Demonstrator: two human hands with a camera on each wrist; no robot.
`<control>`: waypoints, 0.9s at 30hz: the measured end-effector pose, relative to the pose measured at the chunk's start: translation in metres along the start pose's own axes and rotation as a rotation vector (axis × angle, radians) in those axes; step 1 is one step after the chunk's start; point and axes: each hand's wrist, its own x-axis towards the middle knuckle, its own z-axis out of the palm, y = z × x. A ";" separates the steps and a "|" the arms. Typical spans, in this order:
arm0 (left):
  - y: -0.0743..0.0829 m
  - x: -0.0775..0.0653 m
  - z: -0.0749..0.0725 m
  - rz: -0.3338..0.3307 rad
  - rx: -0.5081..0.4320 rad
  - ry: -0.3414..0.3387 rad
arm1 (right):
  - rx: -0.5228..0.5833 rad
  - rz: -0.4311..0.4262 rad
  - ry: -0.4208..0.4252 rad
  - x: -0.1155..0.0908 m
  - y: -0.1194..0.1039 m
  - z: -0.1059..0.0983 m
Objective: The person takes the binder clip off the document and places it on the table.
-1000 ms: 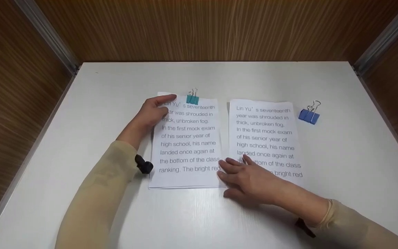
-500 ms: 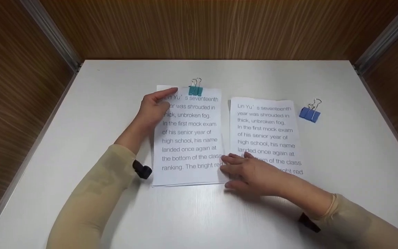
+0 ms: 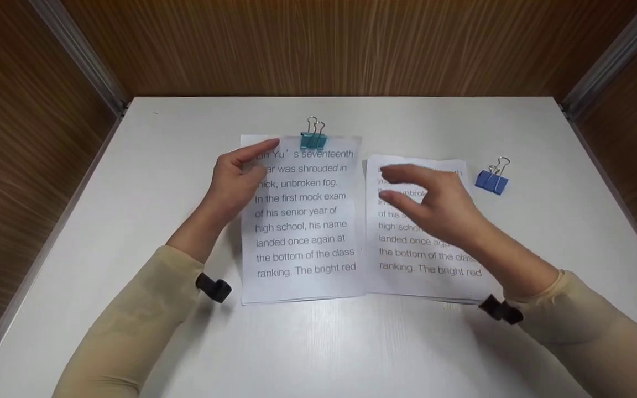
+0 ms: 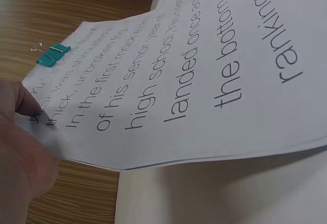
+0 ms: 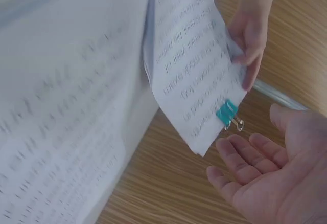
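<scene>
My left hand (image 3: pixel 234 179) pinches the upper left edge of a stack of printed paper sheets (image 3: pixel 304 287), thumb on the printed face. The stack's top end is raised off the table, as the left wrist view shows. A teal binder clip (image 4: pixel 53 55) grips its top edge, with both wire handles standing up. My right hand (image 3: pixel 448 202) is in the air over a second stack of printed sheets (image 3: pixel 426 287), hiding part of its upper text. Thumb and fingers are spread apart and hold nothing; in the right wrist view the palm (image 5: pixel 286 183) is near the teal clip.
A blue binder clip (image 3: pixel 491 182) lies on the white table (image 3: pixel 147 166), right of the second stack. Brown wood-grain panels (image 3: pixel 351 50) enclose the table at the back and both sides. The two stacks lie side by side.
My right hand has left the first stack's lower right edge and risen up and away over the second stack. The clipped stack's top end has lifted in my left hand.
</scene>
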 end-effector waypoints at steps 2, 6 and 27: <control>0.002 -0.004 0.000 0.035 0.004 -0.006 | 0.033 0.027 0.038 0.012 -0.002 -0.006; 0.006 -0.013 0.000 0.090 0.003 -0.010 | 0.095 0.068 0.061 0.036 -0.008 -0.012; 0.015 -0.030 0.003 0.162 -0.027 -0.036 | 0.279 0.042 -0.155 0.117 -0.024 0.009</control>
